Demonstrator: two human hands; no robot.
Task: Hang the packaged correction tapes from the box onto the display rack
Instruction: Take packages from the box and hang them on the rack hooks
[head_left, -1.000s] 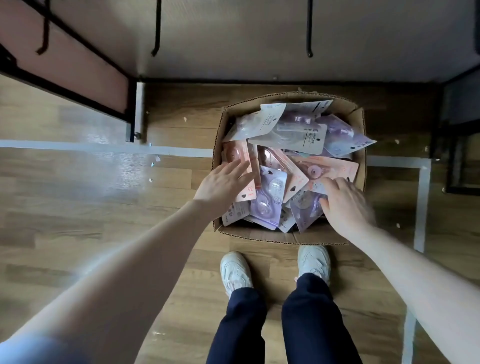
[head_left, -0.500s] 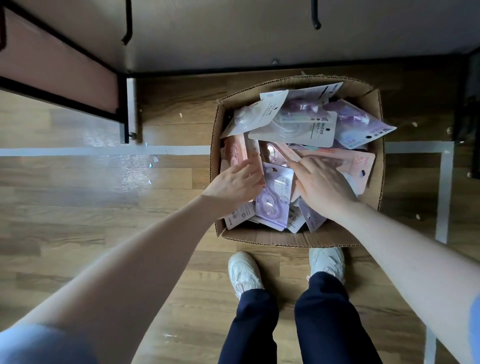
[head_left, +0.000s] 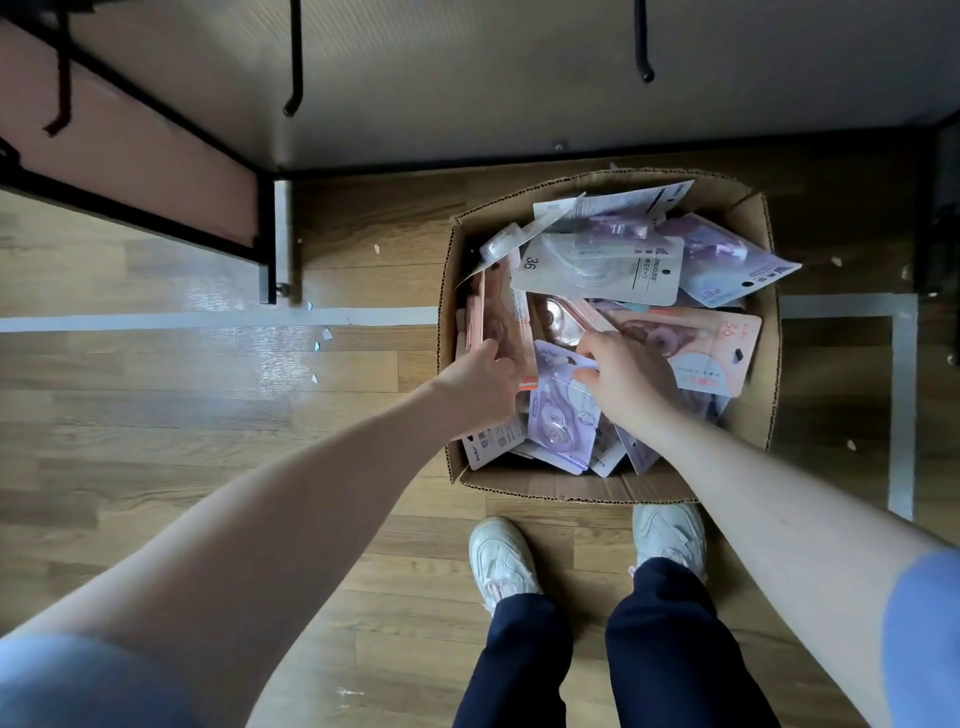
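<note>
Head view: two hands (head_left: 550, 379), one box (head_left: 753, 415)

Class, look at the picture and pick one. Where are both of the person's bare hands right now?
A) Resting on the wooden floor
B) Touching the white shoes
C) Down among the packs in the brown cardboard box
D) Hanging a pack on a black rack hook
C: the left hand and the right hand are both down among the pink and purple correction tape packs inside the brown cardboard box.

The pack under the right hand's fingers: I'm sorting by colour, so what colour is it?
Pale purple pack, clearest in the head view.
</note>
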